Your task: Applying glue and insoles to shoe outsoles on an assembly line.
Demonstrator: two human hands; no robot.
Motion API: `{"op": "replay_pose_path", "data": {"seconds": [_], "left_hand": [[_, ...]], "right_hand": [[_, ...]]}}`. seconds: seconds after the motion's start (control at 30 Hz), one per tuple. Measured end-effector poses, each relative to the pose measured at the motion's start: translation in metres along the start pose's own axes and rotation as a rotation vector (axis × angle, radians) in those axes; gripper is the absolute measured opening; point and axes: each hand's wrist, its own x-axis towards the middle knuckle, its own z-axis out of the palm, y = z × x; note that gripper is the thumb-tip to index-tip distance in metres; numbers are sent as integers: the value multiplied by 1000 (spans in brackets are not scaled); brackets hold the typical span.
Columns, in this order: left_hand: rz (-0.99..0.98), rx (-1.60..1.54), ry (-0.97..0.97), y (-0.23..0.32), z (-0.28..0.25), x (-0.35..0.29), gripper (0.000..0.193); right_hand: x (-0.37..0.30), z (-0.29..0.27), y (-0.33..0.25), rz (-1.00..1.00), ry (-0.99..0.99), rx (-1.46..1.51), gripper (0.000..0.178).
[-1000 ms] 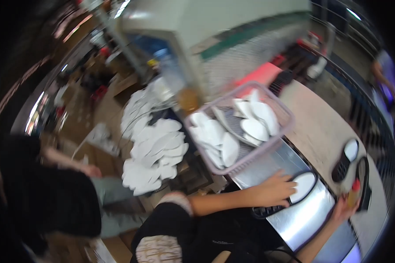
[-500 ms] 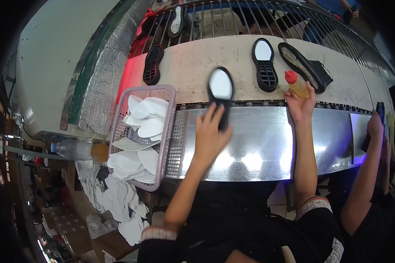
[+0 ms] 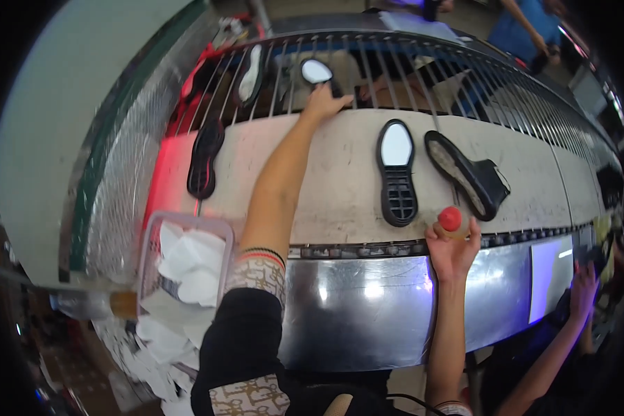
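My left hand (image 3: pixel 324 104) was stretched far out over the pale, flat conveyor belt (image 3: pixel 326 187), its grip closed on the heel end of a black rubber shoe sole with a white inner face (image 3: pixel 317 71), which lay on the rack of thin metal bars (image 3: pixel 423 62) just beyond the belt's far edge. To set it well I judged I should keep the sole flat across several bars, not slipping between them, and let go only once it rested. My right hand (image 3: pixel 453 249) sat at the belt's near edge, clenched around a small bottle with a red cap (image 3: pixel 450 219). On the belt, a black sole with a white insert (image 3: pixel 397 173) and a black upturned shoe piece (image 3: pixel 466 173) lay right of my left arm, another dark sole (image 3: pixel 204 163) left of it; between them the belt offered room to draw back.
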Motion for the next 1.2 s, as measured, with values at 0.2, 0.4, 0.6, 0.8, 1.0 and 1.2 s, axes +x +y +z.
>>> {"op": "replay_pose_path", "data": {"seconds": [0.2,0.4,0.6,0.8,1.0,1.2], "left_hand": [[289,511,-42,-50,-98,-39,68],[-355,672,-669,-150,-189,-141,96],[-577,-108,-366,-117,-176,-160,81],[-388,-489,-624,17,-217,-202,24],[276,260,-692,156,-202,-416,63],[281,132,-362,126,-162,-550,49]], "right_hand": [[-1,7,-8,-76,85,8,37],[-3,21,-4,-128,184,-76,36],[-5,-8,-8,-118,-42,2,33],[3,-24,-8,-111,-127,-34,42],[24,-44,-52,-58,-310,4,49],[38,-50,-33,10,-327,-28,50]]}}
